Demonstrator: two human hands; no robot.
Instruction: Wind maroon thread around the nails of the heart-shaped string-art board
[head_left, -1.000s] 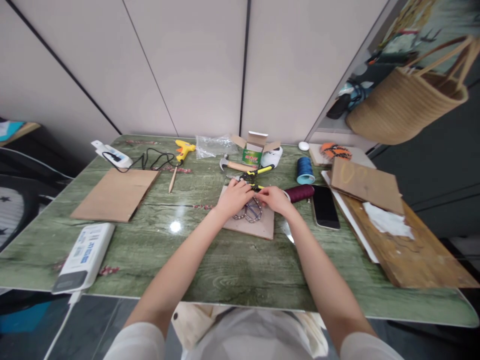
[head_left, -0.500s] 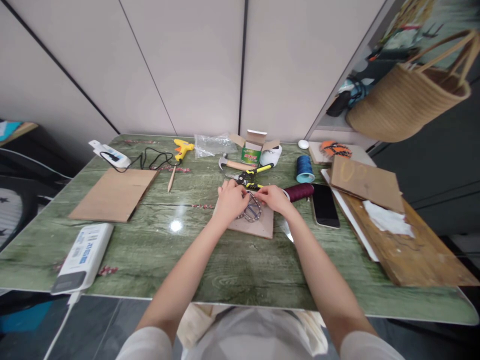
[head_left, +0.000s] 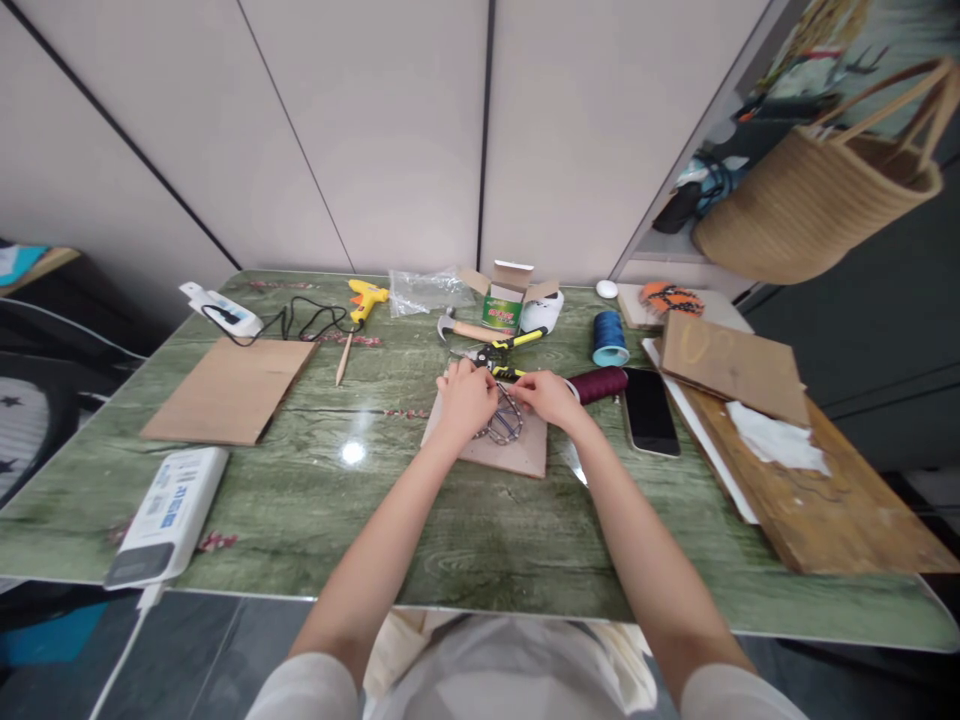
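Observation:
A small light-brown board (head_left: 504, 462) lies on the table before me, with a ring of nails (head_left: 517, 432) on it and dark thread crossing inside the ring. My left hand (head_left: 468, 402) rests over the board's left side, its bent fingers at the far edge, holding it. At the ring's upper right, my right hand (head_left: 551, 397) has thumb and forefinger pinched together; whatever is between them is too fine to make out. A maroon thread spool (head_left: 601, 385) lies on its side just right of that hand. Pliers with yellow-black handles (head_left: 501, 352) lie behind both hands.
Farther back are a hammer (head_left: 469, 328), a green box (head_left: 502, 308) and a yellow glue gun (head_left: 366, 298). To the right sit a blue spool (head_left: 610, 338), a phone (head_left: 651, 412) and stacked boards (head_left: 840, 500). A brown sheet (head_left: 229, 390) and white power bank (head_left: 169, 515) lie left.
My left hand and forearm have shifted very slightly to the right, showing more of the board's left edge. The right hand stays at the ring's upper right.

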